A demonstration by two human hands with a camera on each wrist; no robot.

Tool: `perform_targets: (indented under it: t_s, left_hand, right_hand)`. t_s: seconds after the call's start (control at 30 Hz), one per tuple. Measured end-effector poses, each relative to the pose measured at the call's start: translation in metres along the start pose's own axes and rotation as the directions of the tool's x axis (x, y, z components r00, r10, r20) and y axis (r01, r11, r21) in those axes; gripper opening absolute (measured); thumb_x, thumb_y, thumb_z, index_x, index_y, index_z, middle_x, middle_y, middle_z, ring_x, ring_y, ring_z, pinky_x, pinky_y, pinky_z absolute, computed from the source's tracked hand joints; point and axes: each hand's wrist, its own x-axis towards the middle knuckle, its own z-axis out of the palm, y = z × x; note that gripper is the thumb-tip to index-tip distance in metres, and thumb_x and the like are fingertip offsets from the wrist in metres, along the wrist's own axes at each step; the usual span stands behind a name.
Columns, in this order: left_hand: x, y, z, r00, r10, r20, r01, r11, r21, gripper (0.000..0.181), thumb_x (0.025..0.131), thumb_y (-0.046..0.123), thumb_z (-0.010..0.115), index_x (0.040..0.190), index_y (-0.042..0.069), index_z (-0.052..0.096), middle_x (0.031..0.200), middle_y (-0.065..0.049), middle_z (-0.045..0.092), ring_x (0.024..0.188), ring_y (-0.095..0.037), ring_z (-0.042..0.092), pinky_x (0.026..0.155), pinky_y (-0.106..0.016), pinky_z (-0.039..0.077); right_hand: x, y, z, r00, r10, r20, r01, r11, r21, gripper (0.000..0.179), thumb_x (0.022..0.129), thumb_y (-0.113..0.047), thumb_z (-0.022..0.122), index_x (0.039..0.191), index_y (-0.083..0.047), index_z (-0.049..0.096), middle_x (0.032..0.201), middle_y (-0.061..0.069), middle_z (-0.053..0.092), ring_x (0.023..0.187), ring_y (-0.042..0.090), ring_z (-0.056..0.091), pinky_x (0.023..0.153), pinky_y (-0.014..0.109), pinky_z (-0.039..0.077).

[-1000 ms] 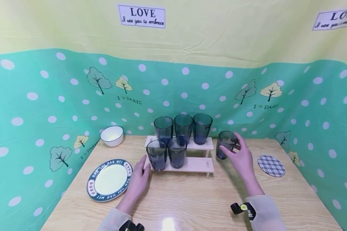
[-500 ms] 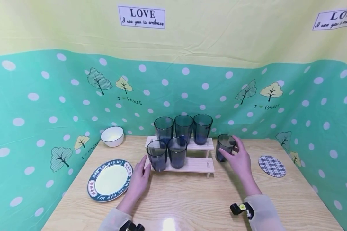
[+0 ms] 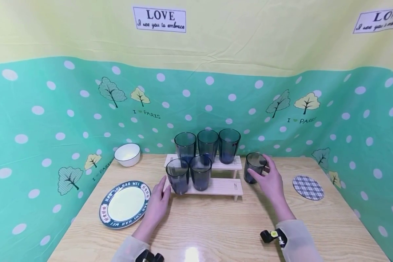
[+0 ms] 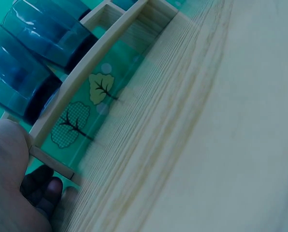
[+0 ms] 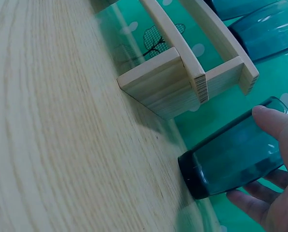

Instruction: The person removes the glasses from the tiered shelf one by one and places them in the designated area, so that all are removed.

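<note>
Right hand [image 3: 271, 181] grips smoky tumbler [image 5: 231, 157] (see-through, dark thick base); left hand [image 3: 158, 199]: hold unclear.

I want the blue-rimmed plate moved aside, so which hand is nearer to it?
Left. The left hand is just right of the plate, at the left end of the wooden stand; the right hand is beyond the stand's right end, a glass in its grip.

Tumblers [image 3: 178, 181]: translucent, smoky blue-grey. Plate [image 3: 126, 203], lower left: cream, dark teal lettered border. Mat [image 3: 308, 188], right: white, dark-checked. Backdrop [image 3: 196, 105]: yellow above pale-dotted green.
</note>
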Motion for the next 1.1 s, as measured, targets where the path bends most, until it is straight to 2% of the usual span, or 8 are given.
perform_targets:
  t_s: [0.33, 0.63, 0.9, 1.0, 1.1]
  left_hand:
    - [0.001, -0.002, -0.001, 1.000, -0.014, 0.012, 0.014, 1.000, -0.008, 0.062, 0.119, 0.034, 0.049, 0.173, 0.007, 0.034, 0.157, -0.028, 0.054, 0.143, -0.045, 0.054, 0.122, -0.064, 0.043]
    - [0.001, 0.000, 0.000, 1.000, 0.013, -0.001, -0.013, 1.000, 0.020, 0.060, 0.119, 0.031, 0.050, 0.171, 0.003, 0.037, 0.148, -0.027, 0.060, 0.132, -0.042, 0.061, 0.116, -0.064, 0.048]
    - [0.000, -0.001, 0.000, 1.000, 0.010, -0.002, -0.010, 1.000, 0.022, 0.060, 0.119, 0.031, 0.050, 0.171, 0.003, 0.037, 0.148, -0.027, 0.061, 0.130, -0.041, 0.062, 0.114, -0.064, 0.050]
    - [0.000, -0.001, -0.001, 1.000, 0.010, -0.001, -0.010, 1.000, 0.021, 0.060, 0.119, 0.031, 0.050, 0.171, 0.003, 0.037, 0.148, -0.027, 0.060, 0.131, -0.041, 0.062, 0.115, -0.064, 0.049]
    - [0.000, -0.001, 0.000, 1.000, 0.010, 0.000, -0.010, 1.000, 0.021, 0.060, 0.119, 0.031, 0.050, 0.171, 0.003, 0.037, 0.148, -0.027, 0.060, 0.130, -0.041, 0.062, 0.114, -0.064, 0.050]
  right_hand:
    - [0.002, 0.003, 0.002, 0.999, -0.032, 0.018, 0.032, 0.999, 0.002, 0.098, 0.100, -0.037, 0.085, 0.176, -0.018, 0.026, 0.171, 0.027, 0.037, 0.146, 0.053, 0.050, 0.108, 0.058, 0.057]
    - [0.000, -0.002, -0.005, 0.998, -0.051, 0.048, 0.051, 0.999, -0.008, 0.106, 0.099, -0.039, 0.086, 0.178, -0.017, 0.019, 0.175, 0.027, 0.030, 0.146, 0.056, 0.048, 0.113, 0.061, 0.053]
    - [-0.005, -0.026, -0.017, 0.995, -0.096, -0.004, 0.095, 0.994, -0.050, 0.109, 0.096, -0.048, 0.087, 0.177, -0.015, 0.021, 0.172, 0.026, 0.036, 0.156, 0.049, 0.037, 0.126, 0.068, 0.034]
    - [-0.008, -0.038, -0.020, 0.994, -0.112, -0.018, 0.111, 0.993, -0.043, 0.110, 0.095, -0.050, 0.087, 0.178, -0.020, 0.021, 0.173, 0.023, 0.036, 0.158, 0.046, 0.036, 0.128, 0.066, 0.032]
    - [-0.011, -0.050, -0.022, 0.990, -0.138, -0.031, 0.137, 0.990, -0.024, 0.108, 0.096, -0.045, 0.088, 0.178, -0.023, 0.021, 0.173, 0.021, 0.037, 0.158, 0.044, 0.037, 0.128, 0.064, 0.032]
